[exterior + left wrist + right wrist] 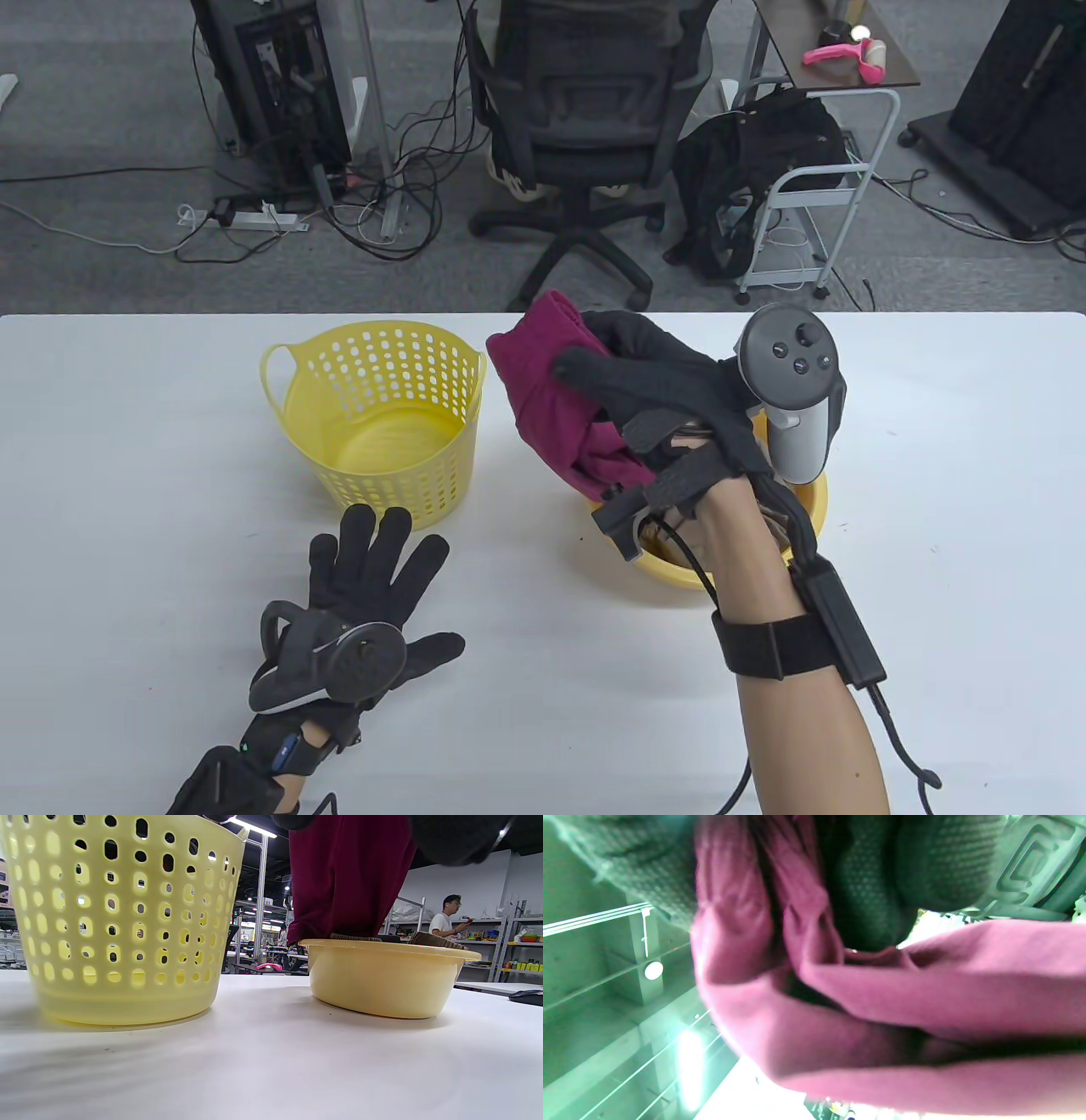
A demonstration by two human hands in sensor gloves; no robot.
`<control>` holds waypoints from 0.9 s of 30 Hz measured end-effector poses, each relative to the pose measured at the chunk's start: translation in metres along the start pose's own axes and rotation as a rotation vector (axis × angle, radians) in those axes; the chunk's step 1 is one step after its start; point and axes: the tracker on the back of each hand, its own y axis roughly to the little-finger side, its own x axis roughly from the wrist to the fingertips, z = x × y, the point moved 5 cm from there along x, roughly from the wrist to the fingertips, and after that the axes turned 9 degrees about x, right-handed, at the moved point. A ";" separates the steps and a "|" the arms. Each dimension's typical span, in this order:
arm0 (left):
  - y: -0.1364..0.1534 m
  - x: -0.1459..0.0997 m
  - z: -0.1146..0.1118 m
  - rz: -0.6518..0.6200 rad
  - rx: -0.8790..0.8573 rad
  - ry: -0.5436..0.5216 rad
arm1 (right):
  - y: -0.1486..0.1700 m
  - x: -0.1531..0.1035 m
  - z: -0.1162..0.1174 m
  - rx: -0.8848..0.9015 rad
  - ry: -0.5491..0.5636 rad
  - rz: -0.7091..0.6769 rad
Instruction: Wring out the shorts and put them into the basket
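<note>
Right hand (pixel 653 382) was raised above the yellow basin (pixel 810 509), fingers curled round the bunched maroon shorts (pixel 551 399). Thumb lay across the near face of the cloth, the other fingers wrapped over its far side. Grip was closed tight on the fabric; no gap showed between glove and cloth in the table view. Right wrist view confirmed it: folds of the shorts (pixel 882 1005) pressed against the gloved fingers (pixel 874 887), cloth filling most of that frame.

The shorts hung clear of the table (pixel 127 509), lower end dropping to about the basin's rim. From the left wrist view the shorts (pixel 348 878) hung straight down over the left part of the basin (pixel 382 984); whether the hem touched the rim could not be told. Some brown cloth (pixel 437 940) showed just above the rim, inside the basin.

Yellow perforated basket (pixel 382 416) stood upright left of the basin, near it but apart. The shorts were not in it.

Left hand (pixel 365 594) lay on the table, left of the basin and just in front of the basket. Fingers were straight and spread, palm down, gripping nothing. Fingertips pointed toward the basket's base, not touching it.
</note>
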 end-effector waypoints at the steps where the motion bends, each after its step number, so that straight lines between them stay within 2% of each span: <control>1: 0.000 0.000 0.000 0.000 0.000 0.000 | -0.001 0.000 0.001 0.010 -0.001 -0.002; 27: 0.002 -0.001 0.001 0.008 -0.003 -0.012 | -0.029 0.007 0.024 0.237 -0.067 -0.060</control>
